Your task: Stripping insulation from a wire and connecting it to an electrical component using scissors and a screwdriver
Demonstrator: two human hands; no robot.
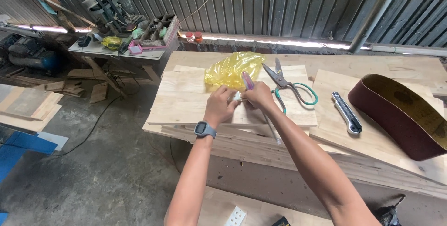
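Both hands meet over the pale wooden bench (186, 100): left hand (220, 106) pinches a small white part (238, 96); right hand (259, 96) grips a pink pen (247, 80). The part could slip free; the green-handled scissors (287, 86) lie just right.

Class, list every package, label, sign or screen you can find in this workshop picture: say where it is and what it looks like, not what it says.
Plastic bag: on the wooden boards, just beyond both hands; crumpled, translucent yellow.
Wristwatch: on the left wrist; small rounded-square face, grey strap; screen too small to tell.
Two small jars: on the ledge by the corrugated wall; reddish, lids pale.
White socket plate: bottom edge, on a board; rectangular.
No signs visible.
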